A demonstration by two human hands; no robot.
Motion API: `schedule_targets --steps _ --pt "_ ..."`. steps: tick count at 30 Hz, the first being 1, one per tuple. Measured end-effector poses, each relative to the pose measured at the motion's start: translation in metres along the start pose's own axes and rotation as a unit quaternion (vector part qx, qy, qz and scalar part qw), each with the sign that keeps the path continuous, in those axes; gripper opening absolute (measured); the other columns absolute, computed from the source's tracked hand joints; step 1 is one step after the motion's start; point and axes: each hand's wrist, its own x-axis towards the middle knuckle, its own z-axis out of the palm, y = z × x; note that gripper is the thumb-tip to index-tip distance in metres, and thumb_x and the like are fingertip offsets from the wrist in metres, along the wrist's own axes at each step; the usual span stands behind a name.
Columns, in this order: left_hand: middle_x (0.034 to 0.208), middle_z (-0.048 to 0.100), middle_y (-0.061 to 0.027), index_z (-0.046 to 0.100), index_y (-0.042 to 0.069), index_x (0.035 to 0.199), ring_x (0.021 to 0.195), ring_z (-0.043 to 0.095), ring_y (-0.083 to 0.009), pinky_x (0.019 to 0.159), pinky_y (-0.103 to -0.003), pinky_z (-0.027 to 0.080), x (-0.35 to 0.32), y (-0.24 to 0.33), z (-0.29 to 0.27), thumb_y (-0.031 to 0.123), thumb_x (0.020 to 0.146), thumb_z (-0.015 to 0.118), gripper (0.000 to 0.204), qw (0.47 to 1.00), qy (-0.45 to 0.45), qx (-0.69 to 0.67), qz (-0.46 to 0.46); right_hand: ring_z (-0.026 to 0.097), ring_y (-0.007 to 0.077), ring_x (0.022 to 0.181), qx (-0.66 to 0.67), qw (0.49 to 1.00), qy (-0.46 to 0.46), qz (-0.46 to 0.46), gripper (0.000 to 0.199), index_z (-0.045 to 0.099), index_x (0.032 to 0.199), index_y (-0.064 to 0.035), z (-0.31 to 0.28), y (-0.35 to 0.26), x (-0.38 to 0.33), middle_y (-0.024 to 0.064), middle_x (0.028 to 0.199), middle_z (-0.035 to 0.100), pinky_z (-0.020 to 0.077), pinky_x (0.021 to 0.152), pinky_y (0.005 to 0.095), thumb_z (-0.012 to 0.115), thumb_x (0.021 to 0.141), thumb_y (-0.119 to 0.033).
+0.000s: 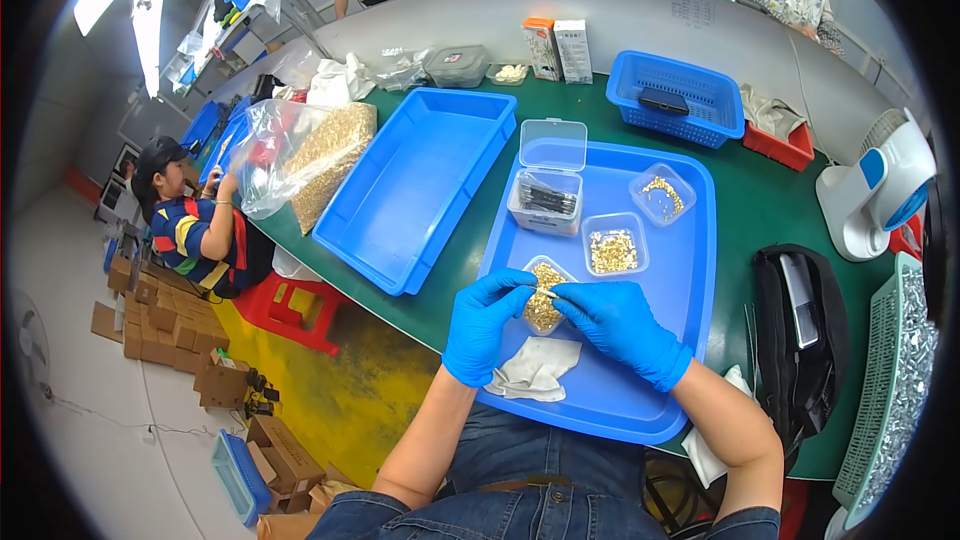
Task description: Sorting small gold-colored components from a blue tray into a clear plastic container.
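Observation:
Above a clear tub (545,312) of small gold-coloured parts, my blue-gloved hands meet fingertip to fingertip. My left hand (484,325) and my right hand (618,325) are both closed in a pinch on a small, thin, pale gold piece (546,292). Its exact kind is too small to make out. Around them on the blue tray (664,415) stand a clear tub (613,244) of gold parts, a tilted clear tub (663,193) with fewer parts, and an open clear box (546,202) holding dark, slim items. A crumpled white cloth (536,368) lies beside my left wrist.
Left of the tray is a blue bin (410,190), with a plastic bag (322,155) of gold parts beyond it. A blue basket (676,98), white fan (870,190), black bag (800,340) and green crate (880,400) line the right side. A co-worker (200,210) sits at left.

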Motion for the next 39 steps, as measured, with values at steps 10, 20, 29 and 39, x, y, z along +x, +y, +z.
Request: schedule_targets --steps 10,20,29,39 --pt "0.086 0.06 -0.0046 0.063 -0.003 0.098 0.069 0.052 -0.009 0.062 -0.021 0.043 0.004 -0.009 -0.002 0.0 0.082 0.06 0.017 0.984 -0.052 -0.145 -0.088 0.064 0.0168 0.064 0.132 0.988 -0.044 0.066 0.021 0.061 0.106 -0.003 0.0 -0.002 0.001 0.011 0.078 0.065 0.0495 0.058 0.0273 0.053 0.09 -0.015" --pt "0.088 0.057 -0.0116 0.063 0.007 0.1 0.079 0.058 -0.0232 0.072 -0.032 0.046 0.026 -0.011 0.008 0.008 0.078 0.064 0.023 0.742 -0.125 0.631 0.189 0.057 0.0125 0.057 0.229 0.963 0.034 0.14 0.019 0.06 0.104 -0.0019 -0.007 -0.001 0.008 0.0073 0.069 0.061 0.0466 0.054 0.0244 0.051 0.092 -0.014" --pt "0.088 0.06 -0.0061 0.065 0.004 0.096 0.074 0.056 -0.0147 0.067 -0.026 0.045 0.017 -0.009 -0.005 0.002 0.08 0.06 0.017 0.894 -0.068 0.422 0.137 0.064 0.0272 0.071 0.082 0.993 -0.017 0.079 0.023 0.062 0.105 -0.0077 -0.001 0.007 0.004 0.0127 0.087 0.065 0.0497 0.062 0.033 0.054 0.089 -0.022" --pt "0.091 0.064 -0.0042 0.066 -0.002 0.097 0.076 0.053 -0.008 0.068 -0.021 0.044 0.004 0.006 -0.008 0.001 0.082 0.06 0.016 0.995 -0.005 0.093 -0.043 0.064 0.0283 0.075 0.025 0.999 -0.012 0.045 0.02 0.064 0.1 -0.0062 0.002 0.005 0.003 0.0133 0.089 0.065 0.0503 0.065 0.033 0.058 0.086 -0.019"
